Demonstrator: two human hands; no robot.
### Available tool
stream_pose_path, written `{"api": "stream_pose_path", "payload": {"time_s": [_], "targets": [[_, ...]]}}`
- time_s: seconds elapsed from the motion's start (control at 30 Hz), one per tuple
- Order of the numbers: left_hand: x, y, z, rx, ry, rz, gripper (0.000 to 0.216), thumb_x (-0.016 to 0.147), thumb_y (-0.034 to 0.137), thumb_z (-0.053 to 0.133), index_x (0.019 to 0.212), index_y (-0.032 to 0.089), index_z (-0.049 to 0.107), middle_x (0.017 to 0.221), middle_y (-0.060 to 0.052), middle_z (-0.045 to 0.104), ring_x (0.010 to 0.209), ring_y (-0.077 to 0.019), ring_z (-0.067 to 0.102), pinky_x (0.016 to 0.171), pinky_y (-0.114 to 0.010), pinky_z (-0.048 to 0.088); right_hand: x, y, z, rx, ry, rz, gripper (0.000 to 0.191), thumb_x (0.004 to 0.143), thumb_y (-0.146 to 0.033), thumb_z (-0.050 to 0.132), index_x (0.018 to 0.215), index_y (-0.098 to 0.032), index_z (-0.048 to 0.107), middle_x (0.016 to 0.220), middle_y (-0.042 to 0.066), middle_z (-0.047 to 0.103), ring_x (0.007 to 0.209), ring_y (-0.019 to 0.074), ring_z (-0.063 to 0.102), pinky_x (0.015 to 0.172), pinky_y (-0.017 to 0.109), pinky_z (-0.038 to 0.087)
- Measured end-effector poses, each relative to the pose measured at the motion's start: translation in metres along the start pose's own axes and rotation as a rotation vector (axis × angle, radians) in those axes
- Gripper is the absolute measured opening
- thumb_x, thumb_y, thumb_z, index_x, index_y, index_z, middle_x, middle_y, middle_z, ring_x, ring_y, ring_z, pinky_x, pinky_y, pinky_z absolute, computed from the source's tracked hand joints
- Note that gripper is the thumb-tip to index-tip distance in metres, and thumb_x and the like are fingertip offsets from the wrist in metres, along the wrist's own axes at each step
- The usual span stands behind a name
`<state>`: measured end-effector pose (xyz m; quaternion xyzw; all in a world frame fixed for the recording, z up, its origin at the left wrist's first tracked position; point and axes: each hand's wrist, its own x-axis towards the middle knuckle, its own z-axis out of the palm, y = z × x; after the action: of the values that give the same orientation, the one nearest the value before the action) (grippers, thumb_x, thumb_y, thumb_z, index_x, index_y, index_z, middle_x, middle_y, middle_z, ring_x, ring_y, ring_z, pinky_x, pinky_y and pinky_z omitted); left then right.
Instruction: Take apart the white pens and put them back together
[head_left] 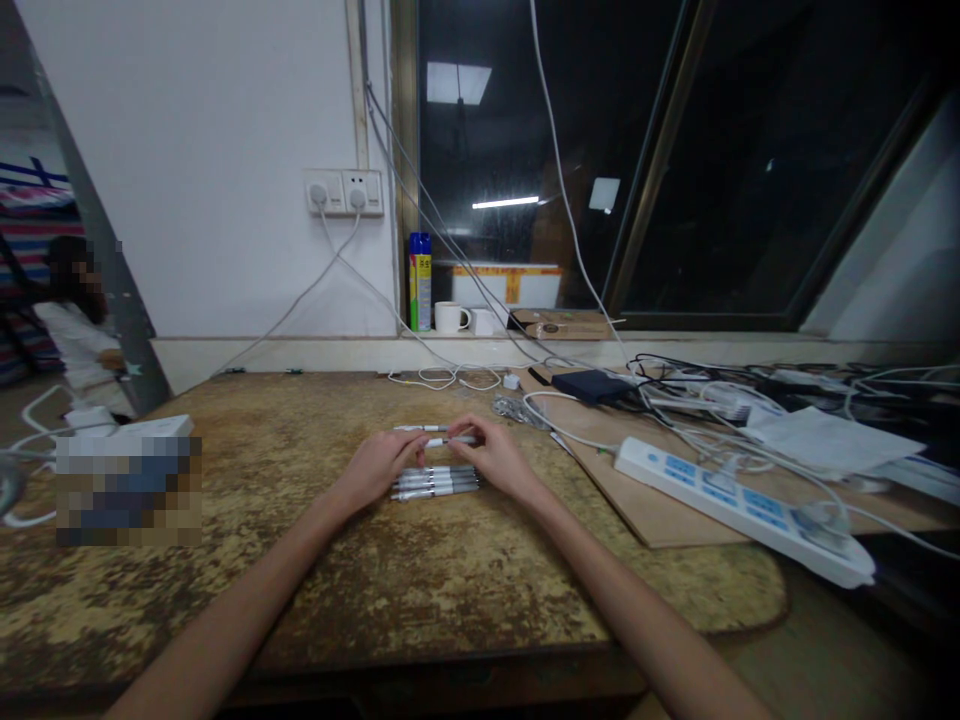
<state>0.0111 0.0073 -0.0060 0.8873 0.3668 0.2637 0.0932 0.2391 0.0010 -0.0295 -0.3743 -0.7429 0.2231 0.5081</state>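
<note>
Between my two hands a white and grey pen (436,442) is held level, just above the worn wooden table (330,590). My left hand (381,465) pinches its left end, and my right hand (487,452) grips its right end, fingers closed. Below it, nearer to me, several similar pens (435,482) lie side by side in a row. One more pen (409,428) lies just beyond my hands, its right part hidden by my right fingers.
A white power strip (739,505) lies at the right on a brown board (637,515), with tangled cables behind. A spray can (421,283) and a white mug (451,317) stand on the windowsill. A person (79,330) is at the far left.
</note>
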Motion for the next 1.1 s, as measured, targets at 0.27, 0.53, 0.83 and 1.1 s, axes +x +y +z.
{"api": "stream_pose_path", "payload": {"time_s": [0.27,0.53,0.83,1.1], "targets": [[0.003,-0.007,0.0,-0.139,0.061,0.011,0.037,0.104,0.042,0.041,0.116,0.024,0.071,0.116,-0.005,0.075,0.107,-0.0235,0.067,0.096,-0.034,0.048,0.005,0.008,-0.005,0.152,0.072,0.115,0.021,0.083,-0.034,0.066,0.094,-0.018,0.073,0.098,0.007,0.075,0.085,0.0187,0.066,0.08,0.031,0.051],[0.003,-0.008,0.0,-0.143,0.037,0.14,0.038,0.105,0.032,0.039,0.134,0.026,0.062,0.129,-0.007,0.068,0.119,-0.0222,0.061,0.105,-0.037,0.044,0.008,0.008,-0.007,0.215,0.096,0.15,0.025,0.083,-0.038,0.065,0.097,-0.018,0.072,0.095,0.006,0.074,0.084,0.0186,0.067,0.082,0.032,0.051],[0.004,-0.015,-0.001,-0.119,0.11,0.087,0.034,0.104,0.03,0.04,0.125,0.024,0.066,0.127,-0.007,0.069,0.119,-0.0236,0.061,0.106,-0.039,0.044,0.009,0.016,-0.012,0.335,0.221,0.278,0.029,0.08,-0.044,0.068,0.095,-0.019,0.068,0.085,0.006,0.073,0.082,0.0218,0.07,0.085,0.038,0.055],[0.003,-0.011,-0.004,-0.105,0.125,0.067,0.034,0.104,0.031,0.04,0.124,0.024,0.066,0.126,-0.006,0.069,0.119,-0.0238,0.061,0.106,-0.039,0.044,0.009,0.022,-0.016,0.331,0.316,0.312,0.024,0.08,-0.04,0.066,0.092,-0.02,0.067,0.087,0.007,0.074,0.087,0.0235,0.071,0.09,0.04,0.054]]}}
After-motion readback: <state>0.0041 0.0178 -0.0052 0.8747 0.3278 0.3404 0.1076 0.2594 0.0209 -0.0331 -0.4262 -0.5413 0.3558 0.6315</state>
